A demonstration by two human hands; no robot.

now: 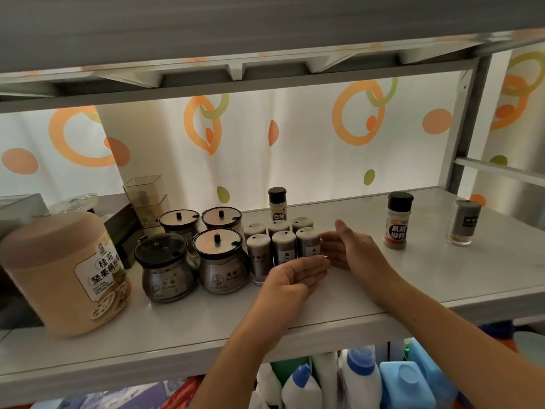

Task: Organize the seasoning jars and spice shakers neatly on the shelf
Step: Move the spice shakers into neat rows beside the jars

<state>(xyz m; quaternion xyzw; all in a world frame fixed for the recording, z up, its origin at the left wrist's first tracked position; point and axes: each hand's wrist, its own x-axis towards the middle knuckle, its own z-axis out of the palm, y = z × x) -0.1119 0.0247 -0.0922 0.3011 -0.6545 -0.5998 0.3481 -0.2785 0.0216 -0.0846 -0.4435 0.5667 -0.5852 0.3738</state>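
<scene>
Bare forearms reach in: left hand (298, 274) flat, palm up, right hand (351, 246) on edge, both open, gripping nothing. White shelf (383, 293), orange-ringed curtain (265, 137) behind. 6 spice shakers (280, 243) stand in 2 rows at both sets of fingertips; 4 seasoning jars (194, 246) sit left.

Head view — close, facing shelf (383, 290).

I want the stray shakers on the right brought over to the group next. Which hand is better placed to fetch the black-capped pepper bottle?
The right hand, probably. It sits open beside the grouped shakers, on the side nearer the pepper bottle, with bare shelf between. The left hand would have to cross over it.
</scene>
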